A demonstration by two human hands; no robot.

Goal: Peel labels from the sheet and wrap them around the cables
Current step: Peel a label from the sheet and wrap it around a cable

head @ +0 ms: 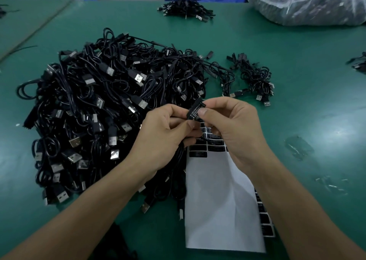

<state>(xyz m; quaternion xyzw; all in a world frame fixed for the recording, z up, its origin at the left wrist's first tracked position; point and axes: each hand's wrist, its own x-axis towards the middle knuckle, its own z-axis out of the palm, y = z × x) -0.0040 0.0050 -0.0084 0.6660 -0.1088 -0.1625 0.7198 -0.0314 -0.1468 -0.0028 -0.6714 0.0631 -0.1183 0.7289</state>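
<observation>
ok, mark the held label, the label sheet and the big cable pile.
label (195, 112): head view, on its printed black face.
label sheet (217, 196): head view, on the bare white backing.
cable pile (95, 105): head view, on the middle of the heap.

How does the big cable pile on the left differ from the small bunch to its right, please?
The big pile holds far more cables than the small bunch. The big pile reaches the left hand; the small bunch lies well clear of it. Both are black USB cables.
</observation>
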